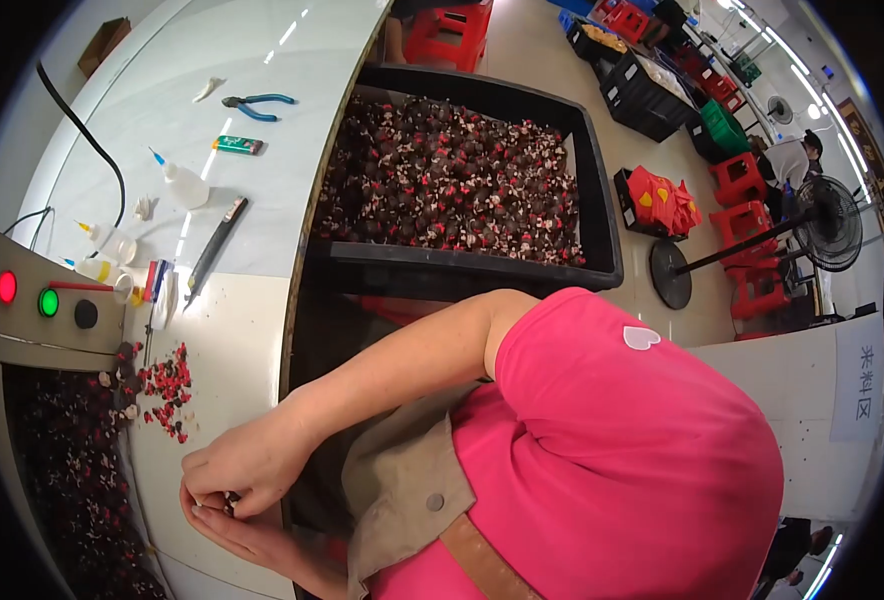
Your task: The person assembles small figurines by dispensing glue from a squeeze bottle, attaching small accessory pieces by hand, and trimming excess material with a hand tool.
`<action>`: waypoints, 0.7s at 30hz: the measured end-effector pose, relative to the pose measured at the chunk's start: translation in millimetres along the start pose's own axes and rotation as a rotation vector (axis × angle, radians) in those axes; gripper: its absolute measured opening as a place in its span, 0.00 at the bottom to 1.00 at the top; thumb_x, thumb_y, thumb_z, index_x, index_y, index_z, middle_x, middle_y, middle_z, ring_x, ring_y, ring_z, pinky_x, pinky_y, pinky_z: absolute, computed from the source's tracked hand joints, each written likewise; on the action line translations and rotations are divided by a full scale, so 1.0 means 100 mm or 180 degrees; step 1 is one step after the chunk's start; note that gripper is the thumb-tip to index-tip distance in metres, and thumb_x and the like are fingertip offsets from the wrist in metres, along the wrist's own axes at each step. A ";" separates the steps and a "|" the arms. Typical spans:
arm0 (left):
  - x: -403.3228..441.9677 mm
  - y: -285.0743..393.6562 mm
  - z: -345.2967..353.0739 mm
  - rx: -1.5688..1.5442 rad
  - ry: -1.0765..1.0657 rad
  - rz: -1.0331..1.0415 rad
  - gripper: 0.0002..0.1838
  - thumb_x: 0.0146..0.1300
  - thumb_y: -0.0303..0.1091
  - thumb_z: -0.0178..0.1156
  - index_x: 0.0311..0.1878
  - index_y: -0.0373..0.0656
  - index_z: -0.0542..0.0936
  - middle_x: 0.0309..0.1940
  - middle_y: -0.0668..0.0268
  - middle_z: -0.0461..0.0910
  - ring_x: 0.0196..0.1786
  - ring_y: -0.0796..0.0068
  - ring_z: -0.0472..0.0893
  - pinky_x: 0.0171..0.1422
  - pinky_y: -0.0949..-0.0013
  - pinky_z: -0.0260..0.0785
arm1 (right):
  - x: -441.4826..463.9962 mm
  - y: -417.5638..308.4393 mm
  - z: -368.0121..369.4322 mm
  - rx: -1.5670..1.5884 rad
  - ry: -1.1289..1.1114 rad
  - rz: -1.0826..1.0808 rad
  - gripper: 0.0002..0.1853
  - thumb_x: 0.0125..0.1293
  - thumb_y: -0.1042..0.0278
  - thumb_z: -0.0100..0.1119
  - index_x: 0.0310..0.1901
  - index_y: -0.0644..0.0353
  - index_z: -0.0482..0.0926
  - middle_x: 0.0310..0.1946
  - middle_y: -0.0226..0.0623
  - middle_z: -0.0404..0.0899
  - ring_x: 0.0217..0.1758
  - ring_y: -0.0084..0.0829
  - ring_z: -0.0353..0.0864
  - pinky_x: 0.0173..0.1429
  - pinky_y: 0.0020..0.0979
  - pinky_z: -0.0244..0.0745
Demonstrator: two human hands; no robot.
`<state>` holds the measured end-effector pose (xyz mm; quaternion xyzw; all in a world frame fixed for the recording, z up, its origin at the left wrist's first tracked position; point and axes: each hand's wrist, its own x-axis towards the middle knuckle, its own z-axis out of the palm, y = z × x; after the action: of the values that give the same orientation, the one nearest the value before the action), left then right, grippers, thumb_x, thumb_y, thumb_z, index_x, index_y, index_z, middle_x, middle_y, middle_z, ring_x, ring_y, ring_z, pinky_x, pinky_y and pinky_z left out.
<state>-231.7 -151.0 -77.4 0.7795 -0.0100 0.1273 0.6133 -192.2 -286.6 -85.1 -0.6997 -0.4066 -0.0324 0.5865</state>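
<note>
Close together at the table's front edge, my right hand (257,458) and my left hand (247,537) are both closed around a small dark piece (231,500). My right fingers curl over it from above, and the left thumb and fingers lie beneath. Most of the piece is hidden, so its exact kind cannot be made out. On the tabletop beyond my hands lies a scattered group of small red and black pieces (169,388). Left of them, an opening in a machine holds a heap of similar dark, red and pale pieces (67,470).
A big black bin (602,225) full of dark, red and pale pieces stands beside the table. Blue-handled pliers (259,103), squeeze bottles (186,186) and a black pen-like tool (219,245) lie on the tabletop. A control panel (27,290) has lit buttons. A fan (827,225) stands behind.
</note>
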 end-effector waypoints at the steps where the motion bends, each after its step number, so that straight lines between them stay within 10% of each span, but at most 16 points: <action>1: -0.01 0.01 0.02 -0.0044 0.0055 -0.0046 0.28 0.77 0.46 0.38 0.65 0.31 0.68 0.61 0.51 0.70 0.64 0.61 0.71 0.68 0.61 0.62 | 0.00 0.00 0.01 0.0013 0.0008 -0.0057 0.10 0.59 0.72 0.60 0.38 0.65 0.69 0.39 0.45 0.69 0.41 0.44 0.74 0.44 0.38 0.72; 21: 0.01 -0.02 -0.03 -0.0174 0.0068 -0.0045 0.30 0.77 0.50 0.38 0.67 0.32 0.67 0.64 0.53 0.68 0.66 0.63 0.68 0.71 0.61 0.59 | 0.06 -0.11 0.01 -0.0053 0.0178 0.0541 0.11 0.55 0.66 0.66 0.34 0.61 0.76 0.40 0.41 0.73 0.44 0.40 0.76 0.47 0.36 0.74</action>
<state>-230.5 -147.4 -78.6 0.7611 -0.0014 0.1310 0.6352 -195.1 -282.6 -73.4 -0.7354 -0.3289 -0.0054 0.5924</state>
